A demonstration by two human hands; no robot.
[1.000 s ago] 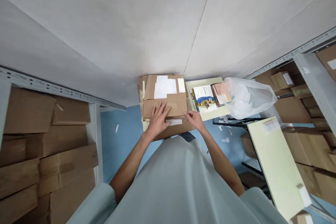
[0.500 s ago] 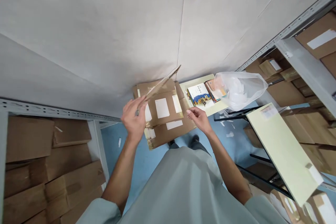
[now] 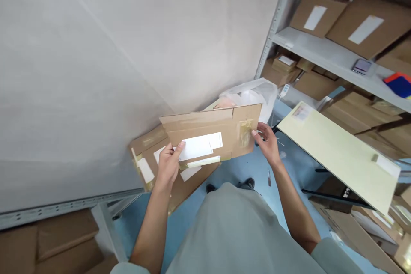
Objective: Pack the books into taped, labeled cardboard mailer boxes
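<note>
A flattened cardboard box point(image 3: 221, 128) with white labels and yellowish tape is held up in front of me, tilted. My left hand point(image 3: 169, 160) grips its lower left part, thumb on the front over a white label. At its right edge, my right hand point(image 3: 267, 142) holds the cardboard between thumb and curled fingers. Below and behind it on the left lies more flattened cardboard point(image 3: 149, 139), also labelled and taped. A clear plastic bag point(image 3: 268, 90) shows past the held sheet's upper right, and the sheet hides most of the surface beneath the bag.
A pale yellow-green tabletop point(image 3: 340, 154) stands to my right. Beyond it, a grey metal shelf point(image 3: 321, 58) holds several cardboard boxes. Another rack with boxes point(image 3: 66, 233) is at lower left. Scraps and a small dark object point(image 3: 269, 178) lie on the blue floor.
The cardboard in my left hand has turned from edge-on to facing me and come lower. My right hand has reached its right edge. My view has swung right, and the books are now hidden.
</note>
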